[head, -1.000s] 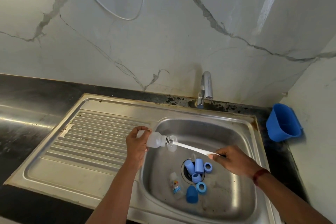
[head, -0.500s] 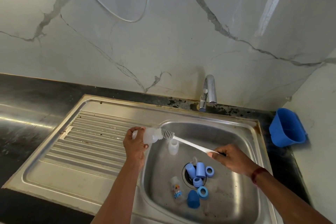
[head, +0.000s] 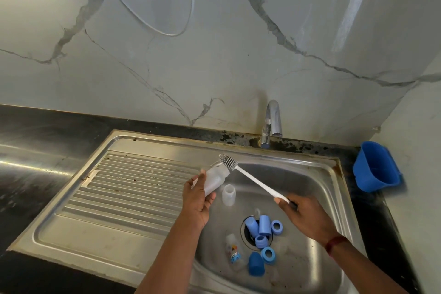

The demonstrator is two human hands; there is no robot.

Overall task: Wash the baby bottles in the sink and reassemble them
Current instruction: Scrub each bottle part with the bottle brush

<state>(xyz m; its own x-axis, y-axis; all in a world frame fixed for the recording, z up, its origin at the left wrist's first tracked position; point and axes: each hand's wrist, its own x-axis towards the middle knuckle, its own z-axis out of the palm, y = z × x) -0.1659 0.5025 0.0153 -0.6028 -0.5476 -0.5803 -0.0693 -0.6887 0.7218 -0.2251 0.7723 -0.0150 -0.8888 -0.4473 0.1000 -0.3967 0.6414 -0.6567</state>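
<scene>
Left fingers: the fingers (head: pixel 202 175) of the left hand (head: pixel 198 205) are curled round a clear bottle (head: pixel 216 178), with the thumb on its near side; a full grip.
Right fingers: the right hand (head: pixel 307 218) is closed on the tail end of the brush (head: pixel 254 179), with the fingertips pinching the handle.
Clear bottle: held tilted over the left edge of the sink (head: pixel 298 159), its upper end pointing toward the wall. Which end is the mouth cannot be told.
Brush: the white handle slants up and left from the right hand. The grey bristle head (head: pixel 228 162) is fully exposed and touches the upper end of the clear bottle.
Change, brush: a second ago the bristle head was partly inside the bottle, and half a second ago it was at the mouth. It is now out.
Change, bottle: it lay nearly level before, pointing right, and is now tipped up.
Small bottle (head: pixel 229 194): stands upright on the sink floor, just beside the left hand; unmoved.
Printed bottle (head: pixel 233 252): lies on its side near the drain (head: pixel 244 234).
Blue caps (head: pixel 264 225): two over the drain, and one nearer the front.
Blue rings (head: pixel 268 254): three, around the drain.
Tap (head: pixel 272 122): behind the sink, against the wall.
Drainboard (head: pixel 133 188): ribbed, left of the sink.
Blue tub (head: pixel 377 167): on the dark counter (head: pixel 35 141), in the right corner.
</scene>
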